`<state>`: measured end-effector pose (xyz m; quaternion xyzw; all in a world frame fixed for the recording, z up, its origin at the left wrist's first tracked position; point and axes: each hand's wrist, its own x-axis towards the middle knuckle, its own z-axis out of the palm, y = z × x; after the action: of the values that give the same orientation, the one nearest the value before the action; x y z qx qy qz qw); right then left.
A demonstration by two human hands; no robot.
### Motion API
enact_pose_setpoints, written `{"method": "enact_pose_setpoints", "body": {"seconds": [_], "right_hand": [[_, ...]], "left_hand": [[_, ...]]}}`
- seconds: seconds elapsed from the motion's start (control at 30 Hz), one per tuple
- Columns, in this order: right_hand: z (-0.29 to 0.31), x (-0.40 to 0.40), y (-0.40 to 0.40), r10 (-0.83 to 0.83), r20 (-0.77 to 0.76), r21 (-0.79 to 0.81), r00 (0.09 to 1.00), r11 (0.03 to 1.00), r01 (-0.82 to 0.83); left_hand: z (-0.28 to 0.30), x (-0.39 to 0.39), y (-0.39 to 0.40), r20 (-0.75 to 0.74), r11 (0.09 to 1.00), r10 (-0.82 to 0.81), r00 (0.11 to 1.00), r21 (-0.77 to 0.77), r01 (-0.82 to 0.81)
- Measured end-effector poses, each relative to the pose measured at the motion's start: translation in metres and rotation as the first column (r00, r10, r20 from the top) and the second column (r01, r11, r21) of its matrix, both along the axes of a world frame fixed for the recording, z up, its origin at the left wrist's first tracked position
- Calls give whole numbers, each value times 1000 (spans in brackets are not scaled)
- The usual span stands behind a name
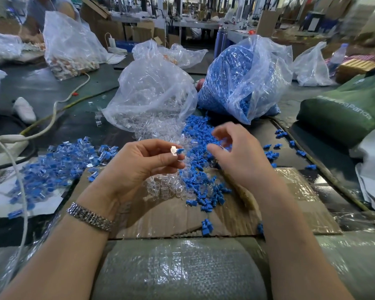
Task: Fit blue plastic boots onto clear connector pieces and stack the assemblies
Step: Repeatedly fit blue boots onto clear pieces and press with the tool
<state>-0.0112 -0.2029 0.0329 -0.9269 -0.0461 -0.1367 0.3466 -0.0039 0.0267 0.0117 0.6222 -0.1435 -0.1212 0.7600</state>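
Observation:
My left hand (143, 161) pinches a clear connector piece with a blue boot (177, 151) on it between thumb and fingertips. Just to its right, my right hand (236, 152) hovers with curled fingers over loose blue boots (200, 185); whether it holds anything I cannot tell. Loose clear connectors (165, 187) lie on the cardboard (160, 219) under my hands. A heap of finished blue-and-clear assemblies (59, 167) lies at the left.
A clear bag of connectors (152, 94) and a bag of blue boots (243, 79) stand behind my hands. White cables (52, 118) cross the left side. A green bag (351, 109) lies at the right, more plastic bags at the back.

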Motion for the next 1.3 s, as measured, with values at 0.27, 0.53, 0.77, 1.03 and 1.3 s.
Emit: {"method": "enact_pose_setpoints", "body": {"seconds": [0.27, 0.53, 0.77, 1.03, 1.3], "right_hand": [[-14, 7, -13, -329, -388, -490, 861, 865, 110], [5, -1, -26, -31, -392, 84, 919, 994, 70], [14, -13, 4, 416, -523, 417, 744, 886, -202], [13, -15, 14, 444, -502, 381, 742, 884, -271], [8, -13, 18, 416, -519, 351, 747, 900, -257]], "left_hand": [[0, 1, 0, -21, 998, 52, 998, -36, -52], [-1, 7, 3, -116, 971, 126, 985, -190, -146], [-3, 9, -5, -130, 958, 123, 984, -244, -152], [-5, 9, -9, -23, 981, 131, 991, -140, -133], [-8, 7, -14, 177, 966, 243, 954, 42, -254]]}}
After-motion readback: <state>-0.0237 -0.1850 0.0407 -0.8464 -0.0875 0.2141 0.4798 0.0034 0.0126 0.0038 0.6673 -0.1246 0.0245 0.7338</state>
